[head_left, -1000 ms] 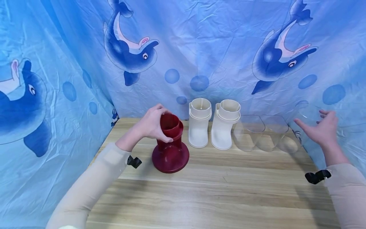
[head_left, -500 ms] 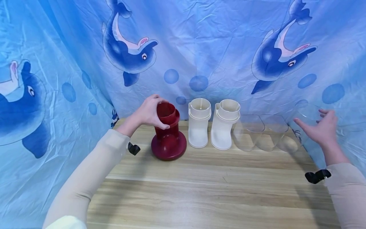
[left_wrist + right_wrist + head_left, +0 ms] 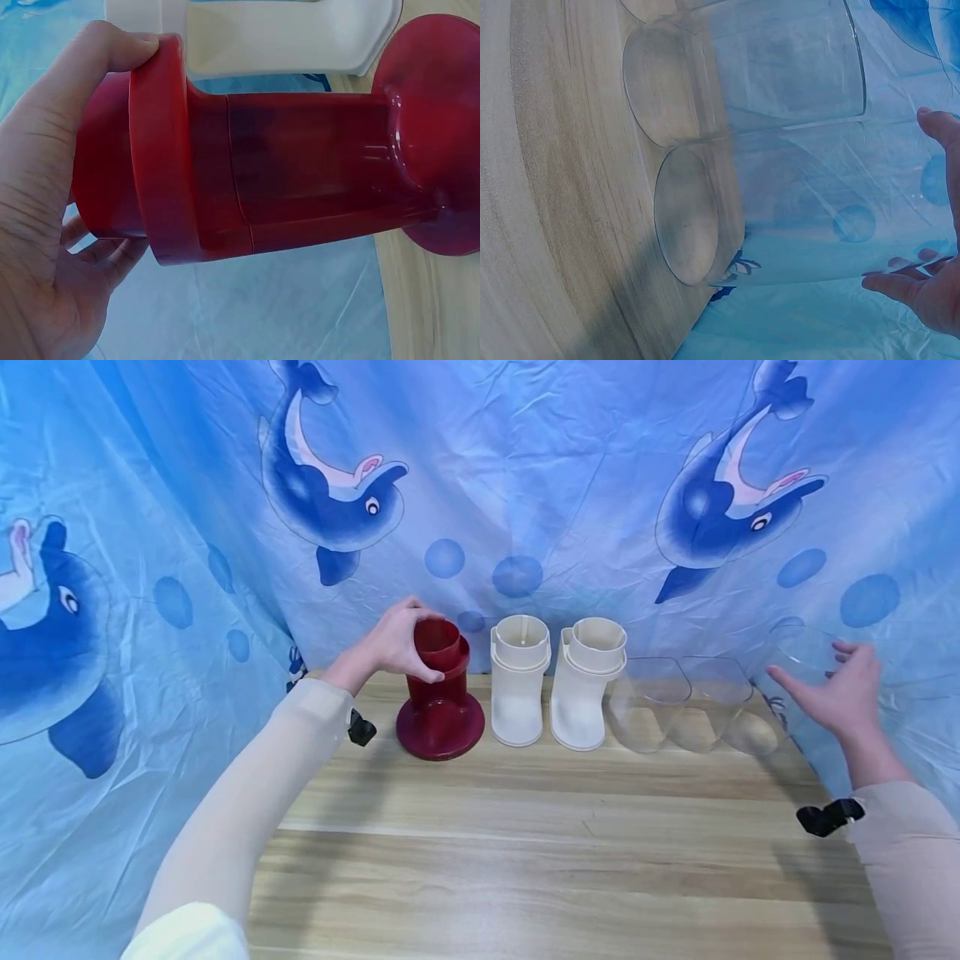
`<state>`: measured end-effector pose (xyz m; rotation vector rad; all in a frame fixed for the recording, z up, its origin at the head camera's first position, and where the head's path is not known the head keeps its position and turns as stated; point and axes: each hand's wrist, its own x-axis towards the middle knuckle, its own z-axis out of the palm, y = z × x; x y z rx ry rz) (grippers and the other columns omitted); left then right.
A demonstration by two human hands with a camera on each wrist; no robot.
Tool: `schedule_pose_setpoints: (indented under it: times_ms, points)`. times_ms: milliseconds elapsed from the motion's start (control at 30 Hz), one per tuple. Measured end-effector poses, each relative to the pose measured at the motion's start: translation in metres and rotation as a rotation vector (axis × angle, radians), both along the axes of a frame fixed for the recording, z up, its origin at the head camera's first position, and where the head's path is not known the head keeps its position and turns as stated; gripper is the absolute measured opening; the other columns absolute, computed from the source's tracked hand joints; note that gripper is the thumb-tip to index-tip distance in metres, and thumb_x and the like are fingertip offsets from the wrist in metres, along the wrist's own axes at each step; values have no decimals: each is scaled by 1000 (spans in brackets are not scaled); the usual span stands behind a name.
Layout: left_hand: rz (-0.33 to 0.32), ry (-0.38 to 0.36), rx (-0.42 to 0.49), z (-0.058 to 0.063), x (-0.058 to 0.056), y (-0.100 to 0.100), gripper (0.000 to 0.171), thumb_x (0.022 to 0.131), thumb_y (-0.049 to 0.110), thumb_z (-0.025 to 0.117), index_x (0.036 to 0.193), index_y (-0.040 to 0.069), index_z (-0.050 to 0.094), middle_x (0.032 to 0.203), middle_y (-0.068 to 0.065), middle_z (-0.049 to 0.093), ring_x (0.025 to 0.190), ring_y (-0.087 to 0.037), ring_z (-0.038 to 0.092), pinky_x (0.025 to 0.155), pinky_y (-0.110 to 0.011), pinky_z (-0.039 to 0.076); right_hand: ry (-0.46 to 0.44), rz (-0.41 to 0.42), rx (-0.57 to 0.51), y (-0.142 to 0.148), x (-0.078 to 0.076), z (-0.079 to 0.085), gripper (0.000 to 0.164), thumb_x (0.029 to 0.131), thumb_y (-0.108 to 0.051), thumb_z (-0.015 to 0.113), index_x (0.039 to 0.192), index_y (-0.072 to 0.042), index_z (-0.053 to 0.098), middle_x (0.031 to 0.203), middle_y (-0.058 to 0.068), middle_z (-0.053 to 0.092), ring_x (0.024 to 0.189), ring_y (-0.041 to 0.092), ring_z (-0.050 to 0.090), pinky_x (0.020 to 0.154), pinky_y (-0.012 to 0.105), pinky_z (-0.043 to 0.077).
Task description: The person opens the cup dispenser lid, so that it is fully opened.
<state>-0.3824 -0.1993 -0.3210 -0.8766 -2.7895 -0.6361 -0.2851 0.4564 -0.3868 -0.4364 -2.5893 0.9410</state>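
My left hand (image 3: 402, 642) grips the collar of a red plastic stand (image 3: 300, 165), a hollow upright tube with a wide round base, at the back left of the wooden table (image 3: 480, 877). In the left wrist view the thumb lies on the collar and other fingers show behind the tube's open end. At the far right, my right hand (image 3: 843, 692) spans the upper end of a clear cylindrical container (image 3: 802, 202), thumb on one side and fingers on the other. This container is the rightmost in a row of 3, all upright.
Two cream hollow spouts, a left spout (image 3: 517, 693) and a right spout (image 3: 579, 697), stand between the red stand and the clear containers (image 3: 648, 710). Behind the table and at its sides hangs a blue dolphin curtain (image 3: 517, 477), close to the row.
My left hand has moved the red stand back toward the curtain, level with the cream spouts. The right hand stays at the clear container, and the view has shifted slightly.
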Motion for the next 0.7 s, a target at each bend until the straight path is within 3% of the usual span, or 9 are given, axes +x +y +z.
schedule_pose_setpoints:
  times_ms: [367, 700]
  points:
    - [-3, -71, 11, -2, -7, 5, 96, 64, 38, 100, 146, 7, 63, 135, -15, 54, 125, -33, 55, 98, -49, 62, -13, 0, -1, -1, -2, -1, 108, 97, -60, 65, 163, -1, 4, 167, 35, 10, 140, 60, 34, 93, 63, 43]
    - [-1, -108, 9, -1, -7, 1, 97, 67, 33, 99, 151, 7, 59, 141, -16, 51, 129, -36, 53, 99, -51, 61, -12, 0, -3, 1, -2, 1, 107, 97, -60, 65, 163, -2, 5, 167, 34, 10, 140, 59, 35, 88, 52, 42]
